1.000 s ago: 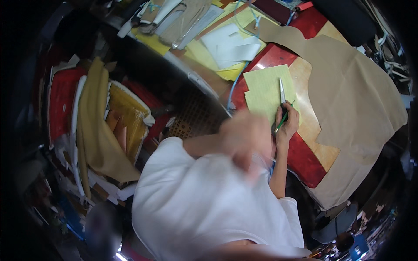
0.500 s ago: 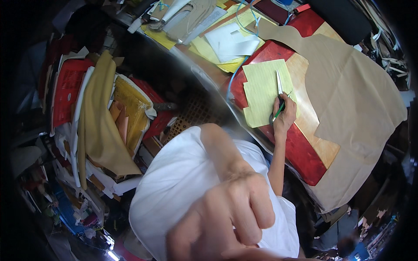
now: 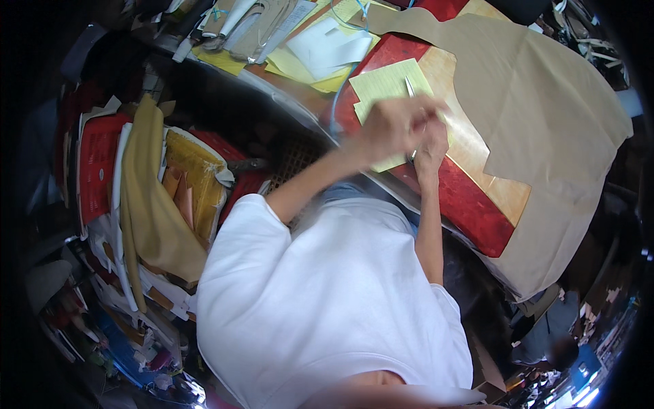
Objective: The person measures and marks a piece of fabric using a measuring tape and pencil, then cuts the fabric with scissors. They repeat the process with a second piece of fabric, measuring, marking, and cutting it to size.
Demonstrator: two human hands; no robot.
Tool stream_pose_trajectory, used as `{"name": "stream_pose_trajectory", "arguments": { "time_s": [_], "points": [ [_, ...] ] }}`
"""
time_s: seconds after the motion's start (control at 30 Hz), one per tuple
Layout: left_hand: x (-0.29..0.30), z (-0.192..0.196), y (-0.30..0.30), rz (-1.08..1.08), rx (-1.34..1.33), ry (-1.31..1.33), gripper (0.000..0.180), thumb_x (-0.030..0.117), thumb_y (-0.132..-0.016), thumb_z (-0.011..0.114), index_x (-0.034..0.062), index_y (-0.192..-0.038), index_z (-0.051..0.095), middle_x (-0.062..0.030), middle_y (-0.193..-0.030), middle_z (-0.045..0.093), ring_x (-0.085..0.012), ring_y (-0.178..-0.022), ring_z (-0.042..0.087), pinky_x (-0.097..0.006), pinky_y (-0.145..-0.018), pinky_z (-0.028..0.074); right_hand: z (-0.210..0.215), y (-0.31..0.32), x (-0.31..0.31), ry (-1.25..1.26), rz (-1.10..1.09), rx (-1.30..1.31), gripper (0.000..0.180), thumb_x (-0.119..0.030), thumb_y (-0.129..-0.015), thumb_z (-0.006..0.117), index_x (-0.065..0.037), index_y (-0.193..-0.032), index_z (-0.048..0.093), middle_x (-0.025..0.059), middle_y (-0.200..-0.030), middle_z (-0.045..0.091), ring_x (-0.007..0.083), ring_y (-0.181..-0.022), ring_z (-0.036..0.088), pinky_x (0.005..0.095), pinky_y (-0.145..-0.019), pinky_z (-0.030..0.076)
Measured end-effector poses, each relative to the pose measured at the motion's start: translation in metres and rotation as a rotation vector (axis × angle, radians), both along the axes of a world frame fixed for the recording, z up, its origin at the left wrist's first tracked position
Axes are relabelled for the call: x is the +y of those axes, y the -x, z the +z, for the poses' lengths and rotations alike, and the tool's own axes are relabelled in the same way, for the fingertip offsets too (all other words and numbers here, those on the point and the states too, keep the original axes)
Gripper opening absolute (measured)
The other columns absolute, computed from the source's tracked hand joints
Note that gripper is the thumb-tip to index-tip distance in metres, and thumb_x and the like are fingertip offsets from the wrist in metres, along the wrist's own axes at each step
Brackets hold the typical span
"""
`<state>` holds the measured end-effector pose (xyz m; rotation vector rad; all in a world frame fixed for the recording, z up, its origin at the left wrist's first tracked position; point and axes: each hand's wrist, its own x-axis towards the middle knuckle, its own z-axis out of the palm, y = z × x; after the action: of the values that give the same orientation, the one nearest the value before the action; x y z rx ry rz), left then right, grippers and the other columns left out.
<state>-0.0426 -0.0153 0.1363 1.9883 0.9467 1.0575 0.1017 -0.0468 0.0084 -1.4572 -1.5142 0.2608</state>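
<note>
My right hand (image 3: 430, 146) is closed on a silver-bladed pointed tool (image 3: 409, 86), whose blade shows beyond my fingers; its handle is hidden. Beneath both hands lies a piece of pale yellow lined paper (image 3: 381, 82) with a stepped left edge. My left hand (image 3: 398, 128) is raised over the paper, close beside the right one and partly in front of it. Motion blurs its fingers, so I cannot make out what they hold, if anything. The paper rests on a red and wood-coloured board (image 3: 470, 204).
A large sheet of tan material (image 3: 545, 123) drapes over the table's right side. White paper scraps (image 3: 327, 48) lie on yellow sheets at the far left of the table. Left of me stand a red crate (image 3: 102, 170) and a hanging mustard-coloured cloth or hide (image 3: 153, 225).
My left hand has swung from close before the camera out to my right hand above the paper. A green pen seen in my right hand earlier is now hidden. The view has shifted.
</note>
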Motion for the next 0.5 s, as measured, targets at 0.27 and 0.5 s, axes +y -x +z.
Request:
{"name": "stream_pose_trajectory", "arguments": {
  "time_s": [0.27,0.5],
  "points": [
    [0.081,-0.111,0.047,0.172,0.478,0.047,0.060,0.042,-0.077,0.076,0.0033,-0.120,0.060,-0.0137,-0.117,0.061,-0.0273,-0.104,0.061,-0.039,-0.090,0.048,0.000,-0.005,0.000,0.186,-0.109,0.315,0.023,-0.010,-0.081,0.075,-0.005,-0.102,0.066,0.0090,-0.088,0.067,0.0180,-0.079,0.063,0.0317,-0.070,0.049],
    [0.084,-0.102,0.033,0.208,0.684,0.291,0.064,0.050,-0.065,0.082,0.0045,-0.106,0.063,-0.0109,-0.101,0.064,-0.0285,-0.093,0.063,-0.040,-0.080,0.047,0.018,-0.012,0.004,0.302,-0.151,0.380,0.024,-0.010,-0.083,0.077,0.000,-0.102,0.065,0.0038,-0.087,0.066,0.0090,-0.078,0.058,0.0230,-0.071,0.048]
  ]
}}
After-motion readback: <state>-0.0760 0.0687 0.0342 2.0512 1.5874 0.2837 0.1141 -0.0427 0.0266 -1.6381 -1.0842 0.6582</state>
